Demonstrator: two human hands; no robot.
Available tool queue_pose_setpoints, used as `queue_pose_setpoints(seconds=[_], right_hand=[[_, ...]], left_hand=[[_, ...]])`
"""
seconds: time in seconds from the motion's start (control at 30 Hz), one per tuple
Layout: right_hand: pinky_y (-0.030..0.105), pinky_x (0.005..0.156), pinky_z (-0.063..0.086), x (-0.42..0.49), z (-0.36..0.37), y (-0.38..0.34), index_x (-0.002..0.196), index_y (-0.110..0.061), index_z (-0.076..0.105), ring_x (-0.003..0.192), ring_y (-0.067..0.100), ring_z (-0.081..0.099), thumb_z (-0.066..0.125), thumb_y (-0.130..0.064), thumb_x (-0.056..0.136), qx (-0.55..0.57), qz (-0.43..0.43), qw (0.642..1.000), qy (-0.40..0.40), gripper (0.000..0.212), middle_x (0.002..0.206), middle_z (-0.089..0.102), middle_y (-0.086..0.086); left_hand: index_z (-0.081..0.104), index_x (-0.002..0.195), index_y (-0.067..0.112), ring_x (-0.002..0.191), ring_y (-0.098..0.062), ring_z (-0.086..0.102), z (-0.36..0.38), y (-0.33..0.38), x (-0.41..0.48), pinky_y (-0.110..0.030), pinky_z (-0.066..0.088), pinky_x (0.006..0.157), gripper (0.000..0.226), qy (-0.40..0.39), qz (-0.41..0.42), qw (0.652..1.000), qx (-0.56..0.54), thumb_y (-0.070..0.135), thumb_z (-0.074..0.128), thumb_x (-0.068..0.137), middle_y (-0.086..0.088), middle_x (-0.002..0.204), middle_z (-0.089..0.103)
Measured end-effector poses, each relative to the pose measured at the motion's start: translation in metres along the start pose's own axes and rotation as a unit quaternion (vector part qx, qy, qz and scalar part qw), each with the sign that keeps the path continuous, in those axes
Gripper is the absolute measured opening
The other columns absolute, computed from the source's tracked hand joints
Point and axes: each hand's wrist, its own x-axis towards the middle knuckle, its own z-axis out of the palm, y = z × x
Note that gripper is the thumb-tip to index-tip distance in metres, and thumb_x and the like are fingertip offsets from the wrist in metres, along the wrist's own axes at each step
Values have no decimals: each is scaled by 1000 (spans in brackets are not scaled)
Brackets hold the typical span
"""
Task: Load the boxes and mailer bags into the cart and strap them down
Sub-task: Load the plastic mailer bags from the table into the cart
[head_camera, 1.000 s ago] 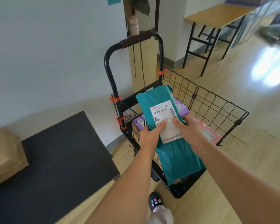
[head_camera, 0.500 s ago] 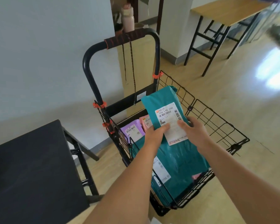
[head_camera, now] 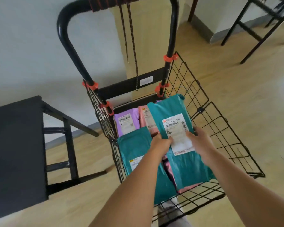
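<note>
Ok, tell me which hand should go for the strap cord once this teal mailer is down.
Left, probably. The left hand sits nearer the cord hanging from the cart handle; the right hand grips the teal mailer on its far side.

**Both hands out front, gripping one bag**

The left forearm (head_camera: 129, 185) and right forearm (head_camera: 236, 185), both bare, reach forward and down, drawing closer together toward the wrists. The left hand (head_camera: 161, 142) is curled round the left edge of a teal mailer bag (head_camera: 170, 108), knuckles up. The right hand (head_camera: 199, 141) grips the opposite edge with its thumb lying over the front; it looks slightly blurred. The two hands sit about level, near each other but apart.
</note>
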Motion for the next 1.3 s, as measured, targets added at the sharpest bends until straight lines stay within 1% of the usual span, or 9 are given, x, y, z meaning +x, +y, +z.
queue_pose_setpoints(seconds=[0.17,0.3,0.37,0.5,0.6,0.73,1.0,1.17,1.3], right_hand=[[26,60,45,39,-7,36,134,-19,53,83,10,58,47,-16,101,-41,34,997,-52,34,115,64,0],[31,74,45,61,3,62,134,-9,53,105,25,58,47,-8,99,-50,71,992,-94,36,127,61,10],[23,66,45,69,11,71,137,-10,52,110,26,57,47,-10,99,-74,74,987,-118,38,131,60,8],[15,56,41,83,28,83,136,-11,51,101,18,57,49,-13,98,-121,64,980,-142,38,130,60,5],[15,52,44,90,36,91,133,-14,52,82,5,58,54,-14,95,-136,64,978,-148,37,114,62,-2],[10,46,43,99,34,103,133,-16,51,83,7,58,63,-12,91,-137,75,980,-120,44,114,61,-4],[33,66,59,109,38,105,137,-16,47,88,16,62,59,-13,91,-192,78,971,-117,48,116,61,1],[20,56,49,105,36,103,139,-14,47,92,16,61,63,-15,91,-159,87,977,-113,51,124,62,2],[24,63,53,101,36,98,133,-13,50,98,19,62,64,-16,90,-161,83,977,-109,45,120,63,1]], left_hand=[[61,121,11,99,-28,67,31,-26,32,-37,57,85,31,33,-62,998,-2,6,57,90,-9,117,67],[59,120,12,95,-27,67,38,-48,47,-38,58,80,31,65,-98,993,4,11,58,89,-7,114,67],[59,115,14,97,-27,66,37,-57,52,-41,57,83,26,78,-117,990,0,12,57,89,-6,112,66],[59,110,18,77,-16,59,30,-69,64,-24,46,62,21,109,-125,986,2,14,57,89,-1,107,67],[59,109,19,88,-19,62,28,-77,76,-29,50,76,21,113,-132,985,9,17,60,88,-2,111,67],[58,113,17,101,-22,64,37,-80,89,-37,53,91,28,98,-130,986,44,19,68,86,-1,115,66],[53,122,11,106,-26,62,43,-81,100,-41,52,93,40,99,-144,981,85,20,69,87,-6,120,64],[54,120,12,103,-24,63,40,-81,97,-40,53,92,41,86,-148,982,74,20,70,83,-5,117,64],[54,117,12,101,-23,64,40,-82,95,-38,54,89,41,84,-154,983,59,19,73,81,-4,115,65]])
